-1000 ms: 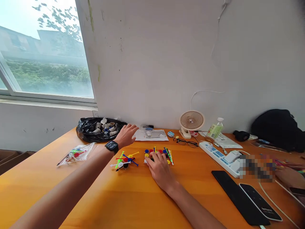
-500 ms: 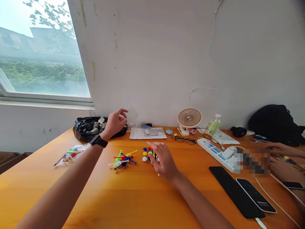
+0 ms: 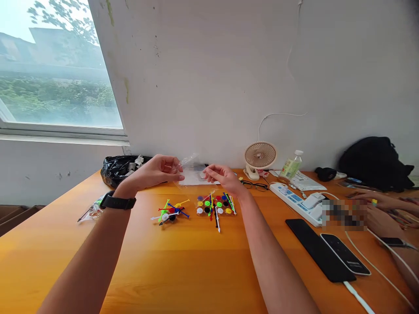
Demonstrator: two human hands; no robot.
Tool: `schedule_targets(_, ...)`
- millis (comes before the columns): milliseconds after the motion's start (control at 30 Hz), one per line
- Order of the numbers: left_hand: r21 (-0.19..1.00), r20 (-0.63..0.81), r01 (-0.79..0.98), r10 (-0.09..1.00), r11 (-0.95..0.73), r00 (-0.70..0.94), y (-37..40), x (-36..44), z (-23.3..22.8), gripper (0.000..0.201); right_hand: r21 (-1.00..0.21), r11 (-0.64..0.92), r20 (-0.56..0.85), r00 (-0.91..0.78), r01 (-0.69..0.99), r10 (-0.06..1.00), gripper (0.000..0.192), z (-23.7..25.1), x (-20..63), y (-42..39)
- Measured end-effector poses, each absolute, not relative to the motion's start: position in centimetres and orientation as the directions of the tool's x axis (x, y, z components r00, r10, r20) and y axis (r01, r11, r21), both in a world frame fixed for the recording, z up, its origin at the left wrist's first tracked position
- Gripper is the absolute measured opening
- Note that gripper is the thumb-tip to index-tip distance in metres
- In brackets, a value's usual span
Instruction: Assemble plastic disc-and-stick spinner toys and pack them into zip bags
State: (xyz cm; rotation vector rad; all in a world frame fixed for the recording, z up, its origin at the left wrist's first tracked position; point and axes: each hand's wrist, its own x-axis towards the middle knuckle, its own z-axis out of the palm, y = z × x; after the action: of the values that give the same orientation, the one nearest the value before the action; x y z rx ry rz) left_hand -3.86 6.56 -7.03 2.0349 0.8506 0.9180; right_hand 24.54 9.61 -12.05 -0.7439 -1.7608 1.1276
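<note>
Above the orange table (image 3: 183, 270), my left hand (image 3: 153, 172) and my right hand (image 3: 221, 176) are raised and each pinch one end of a small clear plastic bag (image 3: 191, 168) stretched between them. A black watch sits on my left wrist. Below the hands lies a built cluster of coloured sticks and caps (image 3: 170, 212). To its right is a loose group of coloured caps and sticks (image 3: 216, 207).
A black bag of scraps (image 3: 119, 168) sits by the wall, and another clear bag of pieces (image 3: 93, 211) lies at left. A fan (image 3: 260, 157), bottle (image 3: 291, 165), glasses, power strip (image 3: 294, 203) and two phones (image 3: 330, 257) fill the right side. Another person's hands (image 3: 376, 205) work at far right.
My left hand picked up the clear bag from near the wall and drew it back. My right hand left the coloured caps and rose to grip the bag's other end.
</note>
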Motion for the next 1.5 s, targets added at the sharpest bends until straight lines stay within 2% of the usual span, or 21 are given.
schedule_targets(100,0.787,0.338,0.309,0.792,-0.535,0.509,6.6,-3.4,-7.1,0.032,-0.880,0.471,0.405,-0.417,0.064,0.814,0.047,-10.3,24.4,8.6)
schedule_targets(200,0.694,0.436,0.419,0.805,-0.586,0.403,6.3,-2.2,-7.1,0.037,-0.856,0.512,0.431,-0.456,0.067,0.779,0.052,-7.7,24.3,6.9)
schedule_targets(300,0.640,0.484,0.468,0.793,-0.610,0.370,5.7,-1.2,-6.8,0.033,-0.802,0.576,0.439,-0.496,0.160,0.749,0.038,-6.0,24.3,5.4)
schedule_targets(433,0.675,0.487,0.374,0.764,-0.637,0.423,4.4,-0.9,-6.0,0.029,-0.680,0.657,0.533,-0.396,0.326,0.748,0.019,-5.4,24.2,4.6)
schedule_targets(467,0.678,0.487,0.350,0.751,-0.647,0.446,4.1,-1.0,-5.8,0.028,-0.649,0.678,0.562,-0.384,0.346,0.733,0.021,-5.3,24.1,4.4)
schedule_targets(533,0.676,0.471,0.319,0.723,-0.664,0.505,3.6,-1.1,-5.6,0.027,-0.603,0.715,0.587,-0.411,0.354,0.698,0.043,-5.0,24.0,3.8)
schedule_targets(600,0.673,0.445,0.310,0.702,-0.672,0.555,3.2,-1.0,-5.4,0.025,-0.594,0.723,0.541,-0.490,0.354,0.684,0.058,-4.5,23.7,2.9)
schedule_targets(633,0.673,0.435,0.307,0.696,-0.673,0.571,3.0,-0.9,-5.4,0.024,-0.600,0.712,0.497,-0.528,0.364,0.689,0.057,-4.3,23.6,2.5)
schedule_targets(700,0.670,0.433,0.306,0.691,-0.677,0.579,2.7,-0.4,-5.3,0.020,-0.610,0.687,0.420,-0.575,0.394,0.702,0.040,-4.0,23.3,1.8)
schedule_targets(767,0.654,0.478,0.306,0.691,-0.692,0.542,2.4,0.2,-5.3,0.019,-0.607,0.681,0.406,-0.577,0.410,0.709,0.019,-3.8,23.2,1.5)
schedule_targets(833,0.643,0.556,0.279,0.685,-0.713,0.470,2.4,0.8,-5.3,0.020,-0.601,0.689,0.429,-0.564,0.405,0.706,0.012,-3.9,23.2,1.7)
schedule_targets(867,0.656,0.576,0.247,0.685,-0.713,0.446,2.6,0.9,-5.5,0.028,-0.600,0.691,0.442,-0.552,0.403,0.707,0.011,-3.9,23.3,1.9)
schedule_targets(900,0.691,0.564,0.197,0.689,-0.695,0.455,2.9,0.9,-5.7,0.042,-0.601,0.691,0.456,-0.537,0.403,0.710,0.011,-4.0,23.4,2.1)
schedule_targets(967,0.801,0.437,0.088,0.679,-0.592,0.590,3.8,0.4,-6.6,0.070,-0.603,0.689,0.474,-0.515,0.401,0.714,0.010,-4.1,23.5,2.4)
schedule_targets(1067,0.914,0.193,0.051,0.541,-0.403,0.818,5.6,-0.9,-8.5,0.084,-0.603,0.689,0.478,-0.509,0.402,0.716,0.009,-4.2,23.4,2.6)
schedule_targets(1167,0.944,0.110,0.057,0.474,-0.325,0.873,6.8,-2.0,-10.0,0.097,-0.563,0.705,0.490,-0.512,0.431,0.705,0.011,-4.0,23.0,2.4)
schedule_targets(1300,0.914,0.078,0.164,0.558,-0.371,0.826,6.7,-2.4,-9.5,0.092,-0.488,0.709,0.446,-0.553,0.509,0.704,0.012,-3.8,22.8,2.2)
schedule_targets(1500,0.750,0.074,0.356,0.606,-0.557,0.792,5.5,-2.5,-7.2,0.067,-0.579,0.685,0.216,-0.727,0.442,0.652,0.039,-4.2,22.9,2.4)
